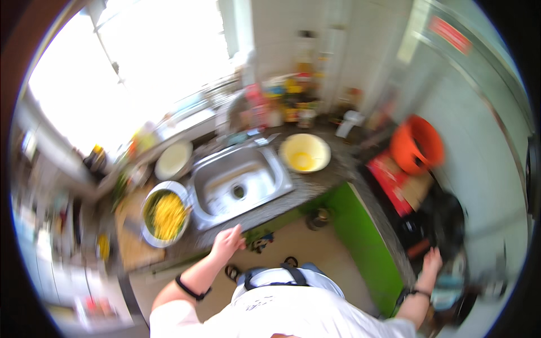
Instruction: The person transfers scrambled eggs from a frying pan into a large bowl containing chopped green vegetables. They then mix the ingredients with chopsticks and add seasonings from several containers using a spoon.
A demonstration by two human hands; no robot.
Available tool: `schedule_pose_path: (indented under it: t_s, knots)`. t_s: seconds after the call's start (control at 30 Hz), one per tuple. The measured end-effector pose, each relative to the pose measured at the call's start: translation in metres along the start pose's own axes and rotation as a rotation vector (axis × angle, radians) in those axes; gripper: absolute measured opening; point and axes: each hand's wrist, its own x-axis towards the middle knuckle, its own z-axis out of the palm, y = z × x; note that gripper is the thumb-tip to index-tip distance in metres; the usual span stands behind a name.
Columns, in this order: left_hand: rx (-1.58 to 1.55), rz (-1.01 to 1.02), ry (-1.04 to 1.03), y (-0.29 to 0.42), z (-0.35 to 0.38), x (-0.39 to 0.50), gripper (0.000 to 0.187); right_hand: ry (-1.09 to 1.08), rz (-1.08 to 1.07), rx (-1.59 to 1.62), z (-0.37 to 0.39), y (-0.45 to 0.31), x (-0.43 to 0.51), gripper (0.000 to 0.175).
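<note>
My left hand point(228, 244) hovers by the front edge of the stone counter, before the steel sink point(253, 181); its fingers are loosely bent and I see nothing in them. To its left, a bowl point(146, 224) holds a heap of yellow shreds point(170, 215). My right hand point(432, 260) is far to the right, beside a black wok point(446, 215) and a reddish-brown handle-like piece point(418, 249). Blur hides whether those fingers grip anything. A cream bowl point(317, 148) with some yellow liquid at its bottom stands right of the sink.
A wooden cutting board point(127, 249) lies under the left bowl, with a blurred knife blade point(133, 226) on it. An orange basin point(435, 145) sits on a red box point(389, 175) at right. Blurred bottles point(291, 101) line the back. Green cabinet panels point(359, 236) run below the counter.
</note>
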Motion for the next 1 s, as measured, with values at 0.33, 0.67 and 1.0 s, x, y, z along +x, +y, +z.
schedule_pose_path:
  t_s: [0.33, 0.67, 1.0]
  knots:
    - [-0.291, -0.067, 0.219, -0.08, -0.079, -0.044, 0.04, 0.354, -0.118, -0.349, 0.04, 0.031, -0.091, 0.023]
    - [-0.351, 0.021, 0.581, -0.165, -0.238, -0.076, 0.006, 0.011, -0.661, -0.767, 0.244, 0.023, -0.228, 0.03]
    - [-0.322, -0.074, 0.872, -0.286, -0.504, -0.042, 0.028, -1.514, 0.191, -0.808, 0.56, 0.438, -0.647, 0.08]
